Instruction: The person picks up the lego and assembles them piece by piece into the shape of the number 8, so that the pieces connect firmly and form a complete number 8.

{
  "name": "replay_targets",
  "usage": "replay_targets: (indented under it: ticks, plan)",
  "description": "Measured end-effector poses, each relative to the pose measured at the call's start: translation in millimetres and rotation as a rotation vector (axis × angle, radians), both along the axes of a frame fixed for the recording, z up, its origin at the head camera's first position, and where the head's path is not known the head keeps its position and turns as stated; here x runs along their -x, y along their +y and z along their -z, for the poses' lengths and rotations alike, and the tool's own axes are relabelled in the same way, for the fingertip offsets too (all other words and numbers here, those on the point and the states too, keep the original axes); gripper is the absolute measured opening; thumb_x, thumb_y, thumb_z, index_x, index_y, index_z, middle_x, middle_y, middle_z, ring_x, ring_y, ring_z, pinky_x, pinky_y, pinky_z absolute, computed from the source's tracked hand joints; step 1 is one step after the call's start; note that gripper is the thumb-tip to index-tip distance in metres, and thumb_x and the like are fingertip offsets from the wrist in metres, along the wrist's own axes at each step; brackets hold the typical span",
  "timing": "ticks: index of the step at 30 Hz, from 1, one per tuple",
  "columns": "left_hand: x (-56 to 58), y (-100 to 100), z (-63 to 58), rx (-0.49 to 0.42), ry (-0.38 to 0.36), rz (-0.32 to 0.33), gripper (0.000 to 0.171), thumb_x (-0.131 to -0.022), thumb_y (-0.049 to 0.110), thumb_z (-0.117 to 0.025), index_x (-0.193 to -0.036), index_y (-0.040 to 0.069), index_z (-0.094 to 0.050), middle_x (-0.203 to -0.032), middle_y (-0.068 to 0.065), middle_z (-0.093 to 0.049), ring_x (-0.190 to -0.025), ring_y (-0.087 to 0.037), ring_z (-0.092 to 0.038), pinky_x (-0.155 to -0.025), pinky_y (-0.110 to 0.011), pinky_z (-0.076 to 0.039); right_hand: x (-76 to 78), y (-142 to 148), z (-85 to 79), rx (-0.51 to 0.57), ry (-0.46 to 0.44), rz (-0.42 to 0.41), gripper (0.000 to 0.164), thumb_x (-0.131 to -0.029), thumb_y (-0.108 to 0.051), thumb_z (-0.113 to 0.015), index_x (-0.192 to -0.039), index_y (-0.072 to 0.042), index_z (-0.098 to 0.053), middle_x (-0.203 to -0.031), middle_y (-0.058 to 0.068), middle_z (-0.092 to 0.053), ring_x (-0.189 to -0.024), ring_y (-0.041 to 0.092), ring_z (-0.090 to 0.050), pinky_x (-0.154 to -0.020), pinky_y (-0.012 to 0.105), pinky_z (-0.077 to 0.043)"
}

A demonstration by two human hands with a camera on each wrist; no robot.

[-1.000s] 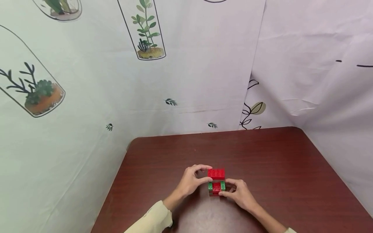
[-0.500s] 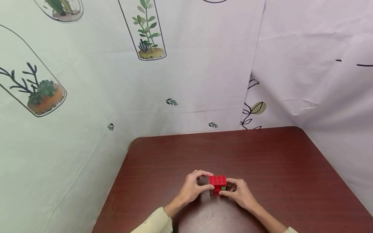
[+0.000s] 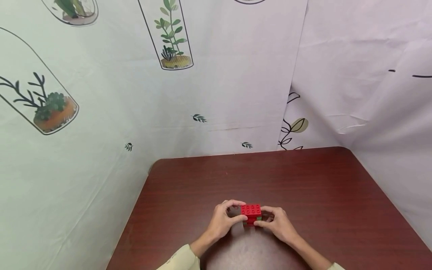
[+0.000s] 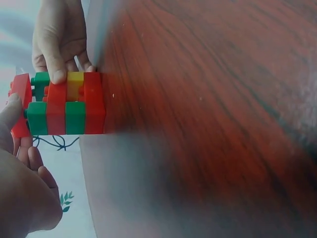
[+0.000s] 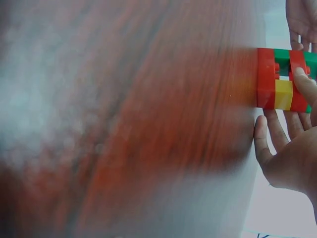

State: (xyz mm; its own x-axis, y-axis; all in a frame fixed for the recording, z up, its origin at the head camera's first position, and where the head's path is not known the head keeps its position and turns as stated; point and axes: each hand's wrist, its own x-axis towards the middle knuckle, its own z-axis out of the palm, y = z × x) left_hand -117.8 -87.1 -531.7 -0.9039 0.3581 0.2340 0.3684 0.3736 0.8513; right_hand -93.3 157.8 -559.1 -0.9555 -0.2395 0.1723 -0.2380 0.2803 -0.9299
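A tower of toy building bricks (image 4: 56, 111) stands on the table, with red layers alternating with green and yellow ones. My left hand (image 3: 219, 220) pinches the topmost red brick (image 3: 251, 210) between thumb and fingers at its left end. In the left wrist view, studs of the two green bricks (image 4: 37, 119) show in a narrow gap under that red brick. My right hand (image 3: 279, 225) grips the tower's right side, its thumb on the middle red brick (image 4: 57, 106). Low in the tower, a yellow brick (image 5: 283, 95) sits above the bottom red brick (image 5: 266, 79).
The dark reddish-brown wooden table (image 3: 303, 180) extends around the tower. Behind it and to both sides hangs a pale cloth (image 3: 229, 93) printed with plants in glass jars.
My left hand has brought the red brick down and nearer, from behind the tower to over its top, covering most of the green bricks. My right hand stays at the tower's side.
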Motion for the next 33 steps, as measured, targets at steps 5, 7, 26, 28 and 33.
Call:
replay_targets:
  ticks: [5,7,26,28,33]
  plan:
    - [-3.5,1,2.7,-0.014,0.01,-0.027,0.037,-0.083,0.032,-0.092,-0.118,0.028,-0.08,-0.102,0.006,-0.074,-0.094,-0.028,-0.064,-0.077,-0.029,-0.048,0.0,-1,2.0,-0.023,-0.013,0.006,0.033,-0.085,-0.017,-0.091,-0.114,-0.007,-0.079,-0.098,0.002,-0.08,-0.066,0.009,-0.066,-0.059,0.027,-0.055]
    - [-5.0,1,3.5,-0.025,0.01,-0.033,0.038,-0.083,0.031,-0.092,-0.118,0.027,-0.08,-0.101,0.001,-0.075,-0.093,-0.028,-0.065,-0.077,-0.028,-0.048,0.2,-1,2.3,-0.026,-0.009,0.007,0.033,-0.085,-0.018,-0.091,-0.113,-0.007,-0.079,-0.099,0.003,-0.08,-0.066,0.009,-0.067,-0.059,0.028,-0.055]
    - [-7.8,2,14.3,-0.164,-0.05,-0.042,0.039,-0.082,0.022,-0.093,-0.119,0.021,-0.082,-0.094,-0.012,-0.071,-0.083,-0.025,-0.059,-0.074,-0.023,-0.048,-0.5,-2,2.0,-0.015,-0.037,0.014,0.037,-0.085,-0.019,-0.092,-0.117,-0.005,-0.078,-0.103,0.008,-0.08,-0.064,0.012,-0.068,-0.058,0.029,-0.056]
    - [-7.5,3,15.6,-0.183,-0.061,-0.035,0.039,-0.082,0.021,-0.092,-0.119,0.02,-0.082,-0.095,-0.013,-0.071,-0.084,-0.024,-0.058,-0.074,-0.022,-0.048,-0.7,-2,1.2,-0.008,-0.033,0.014,0.037,-0.085,-0.018,-0.092,-0.117,-0.004,-0.078,-0.102,0.008,-0.08,-0.064,0.013,-0.068,-0.058,0.028,-0.056]
    - [-6.1,4,19.3,-0.212,-0.075,-0.021,0.039,-0.082,0.018,-0.092,-0.12,0.019,-0.082,-0.094,-0.016,-0.07,-0.084,-0.027,-0.057,-0.071,-0.021,-0.047,0.3,-1,-0.3,0.001,-0.02,0.001,0.036,-0.086,-0.016,-0.091,-0.116,-0.003,-0.077,-0.102,0.008,-0.079,-0.071,0.012,-0.07,-0.061,0.028,-0.057]
